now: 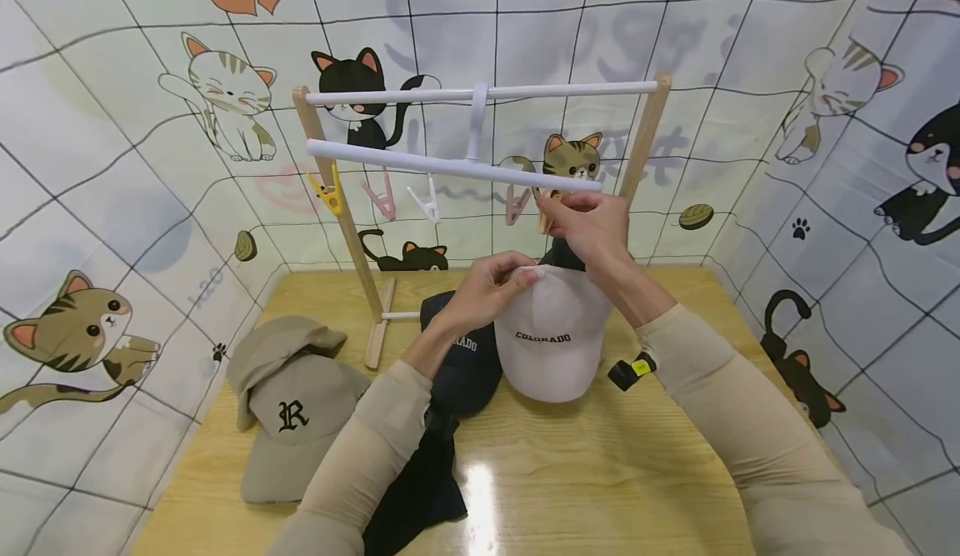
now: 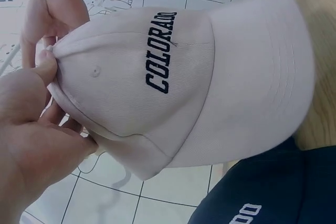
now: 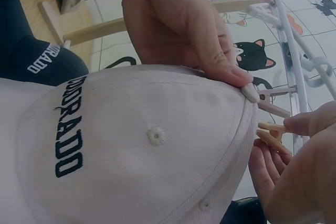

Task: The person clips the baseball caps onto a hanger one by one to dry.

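Note:
A pale cap (image 1: 551, 364) lettered COLORADO hangs brim down in my left hand (image 1: 491, 289). The thumb and fingers pinch it at the top of the crown, seen closely in the left wrist view. My right hand (image 1: 596, 227) pinches an orange-tan clip (image 3: 273, 139) under the right end of a white hanger (image 1: 450, 164). In the right wrist view the clip's two prongs stand apart, close to the cap's top. Behind the pale cap is a dark patch, mostly hidden. A navy cap (image 1: 468, 377) rests just left of it, partly covered by my left arm.
The hanger hooks over the white rail (image 1: 570, 89) of a wooden-legged stand. More clips hang from it: yellow (image 1: 327, 196), pink (image 1: 381, 197), white (image 1: 427, 202) and dusky pink (image 1: 516, 204). Beige caps (image 1: 300, 431) lie on the left of the table, near dark fabric (image 1: 420, 489).

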Available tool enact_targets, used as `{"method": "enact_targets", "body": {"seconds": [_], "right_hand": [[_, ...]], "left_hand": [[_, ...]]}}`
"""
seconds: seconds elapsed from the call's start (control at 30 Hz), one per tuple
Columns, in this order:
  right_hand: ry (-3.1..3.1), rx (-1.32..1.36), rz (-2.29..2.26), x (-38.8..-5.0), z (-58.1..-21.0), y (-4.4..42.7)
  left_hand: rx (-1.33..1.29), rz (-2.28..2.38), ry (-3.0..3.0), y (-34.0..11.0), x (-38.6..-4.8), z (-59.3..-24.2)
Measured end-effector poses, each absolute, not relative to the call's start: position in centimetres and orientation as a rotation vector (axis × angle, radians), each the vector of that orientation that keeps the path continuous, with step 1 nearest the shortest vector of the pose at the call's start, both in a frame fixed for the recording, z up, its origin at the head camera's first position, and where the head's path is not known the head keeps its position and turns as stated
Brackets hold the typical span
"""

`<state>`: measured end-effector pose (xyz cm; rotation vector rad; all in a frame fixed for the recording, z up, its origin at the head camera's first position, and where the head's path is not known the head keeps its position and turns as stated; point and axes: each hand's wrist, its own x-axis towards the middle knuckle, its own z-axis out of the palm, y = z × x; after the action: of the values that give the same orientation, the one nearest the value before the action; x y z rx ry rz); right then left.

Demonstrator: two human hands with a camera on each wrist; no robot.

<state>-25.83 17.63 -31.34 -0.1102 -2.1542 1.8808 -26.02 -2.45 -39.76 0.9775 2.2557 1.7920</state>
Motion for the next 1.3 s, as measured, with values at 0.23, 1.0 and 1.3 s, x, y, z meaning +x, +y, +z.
{"method": "enact_targets", "body": {"seconds": [0.23, 1.0, 1.3], "right_hand": [[-2.178, -0.099, 1.888, -25.5, -31.3, 17.2], [-2.261, -0.065, 1.798, -25.3, -31.5, 16.0], [-2.264, -0.042, 1.778, -25.4, -31.4, 16.1]], "left_hand": [[0.976, 1.799, 2.213, -2.6, -27.1, -39.7], [0.710, 2.112, 1.848, -2.9, -29.9, -40.5], [0.705, 2.136, 1.753, -2.6, -30.6, -40.4]]}}
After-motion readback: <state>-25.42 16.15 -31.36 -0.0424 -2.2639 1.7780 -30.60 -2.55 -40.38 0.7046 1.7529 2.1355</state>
